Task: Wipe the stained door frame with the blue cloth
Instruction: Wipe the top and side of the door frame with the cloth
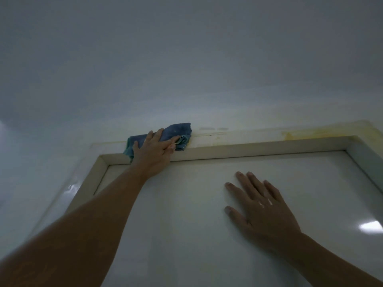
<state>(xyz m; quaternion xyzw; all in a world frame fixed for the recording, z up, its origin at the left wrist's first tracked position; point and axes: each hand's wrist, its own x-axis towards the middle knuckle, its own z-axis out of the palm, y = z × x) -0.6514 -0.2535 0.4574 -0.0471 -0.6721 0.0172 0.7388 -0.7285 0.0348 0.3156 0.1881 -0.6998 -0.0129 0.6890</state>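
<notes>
I look up at the top of a white door frame [238,145]. Yellow stains [300,134] spread along its top bar toward the right corner. My left hand [154,150] reaches up and presses a crumpled blue cloth [178,132] against the left part of the top bar, fingers curled over the cloth. My right hand [257,206] lies flat on the white door [186,214] below, fingers spread, holding nothing.
A pale wall [186,69] rises above the frame. The frame's left post [83,187] slants down to the left and its right post [364,162] runs off the right edge. A bright light reflection [370,226] glints on the door at right.
</notes>
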